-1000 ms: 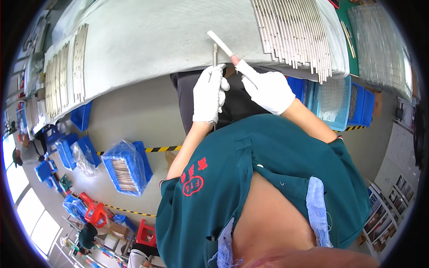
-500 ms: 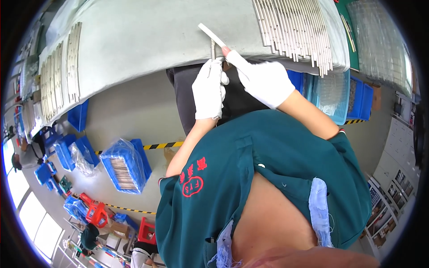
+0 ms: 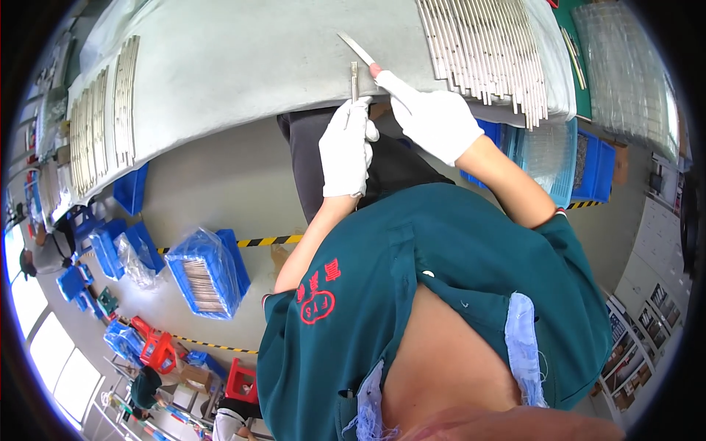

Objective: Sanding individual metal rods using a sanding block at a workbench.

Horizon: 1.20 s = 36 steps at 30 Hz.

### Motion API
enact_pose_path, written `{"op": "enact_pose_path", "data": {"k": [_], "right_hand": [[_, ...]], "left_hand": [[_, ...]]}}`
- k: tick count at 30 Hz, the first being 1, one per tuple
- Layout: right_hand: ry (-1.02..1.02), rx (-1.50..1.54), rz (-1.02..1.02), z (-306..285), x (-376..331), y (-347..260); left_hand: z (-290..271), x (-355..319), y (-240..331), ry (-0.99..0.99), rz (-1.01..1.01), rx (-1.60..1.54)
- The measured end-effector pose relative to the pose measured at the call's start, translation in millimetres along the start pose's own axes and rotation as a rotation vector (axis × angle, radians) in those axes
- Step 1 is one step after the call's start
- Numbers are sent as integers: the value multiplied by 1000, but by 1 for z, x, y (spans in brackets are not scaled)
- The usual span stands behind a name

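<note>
The left hand (image 3: 344, 151), in a white glove, is closed around a slender metal rod (image 3: 354, 82), and the thumb and fingers pinch it near the table edge. The upper end of this rod sticks out from the glove, pointing away from the body; whether it touches the tabletop, I cannot tell.

The right hand (image 3: 440, 126), also gloved, pinches a narrow flat strip (image 3: 356, 48) at its near end, where one bare fingertip comes out of the glove. Its other fingers are folded and partly hidden. The strip slants to the upper left, just beyond the rod's end, and a small gap is seen between them.

On the pale-covered table (image 3: 250, 62), a wide row of metal rods (image 3: 482, 55) lies at the right, and smaller groups of rods (image 3: 125, 103) lie at the left. Below the table on the right is a light-blue basket (image 3: 563, 170), beside a blue bin (image 3: 601, 176). On the floor at the left stands a plastic-wrapped blue crate (image 3: 235, 268) with many rods inside.
</note>
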State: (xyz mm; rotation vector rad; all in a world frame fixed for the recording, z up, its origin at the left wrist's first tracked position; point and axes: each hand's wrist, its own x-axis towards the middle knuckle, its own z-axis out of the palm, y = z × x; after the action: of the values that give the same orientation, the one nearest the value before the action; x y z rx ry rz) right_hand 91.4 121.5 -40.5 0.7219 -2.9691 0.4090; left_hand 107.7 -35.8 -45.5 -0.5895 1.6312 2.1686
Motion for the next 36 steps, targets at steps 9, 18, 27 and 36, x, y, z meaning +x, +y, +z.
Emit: {"op": "enact_pose_path", "data": {"k": [9, 18, 27, 36], "right_hand": [[40, -22, 26, 0, 2, -12], [3, -24, 20, 0, -3, -15], [4, 72, 45, 22, -14, -3], [-60, 196, 200, 13, -13, -7]], "left_hand": [[-2, 3, -2, -13, 4, 0], [0, 0, 0, -10, -9, -4], [-4, 4, -3, -58, -2, -25], [-10, 4, 39, -63, 349, 436]]}}
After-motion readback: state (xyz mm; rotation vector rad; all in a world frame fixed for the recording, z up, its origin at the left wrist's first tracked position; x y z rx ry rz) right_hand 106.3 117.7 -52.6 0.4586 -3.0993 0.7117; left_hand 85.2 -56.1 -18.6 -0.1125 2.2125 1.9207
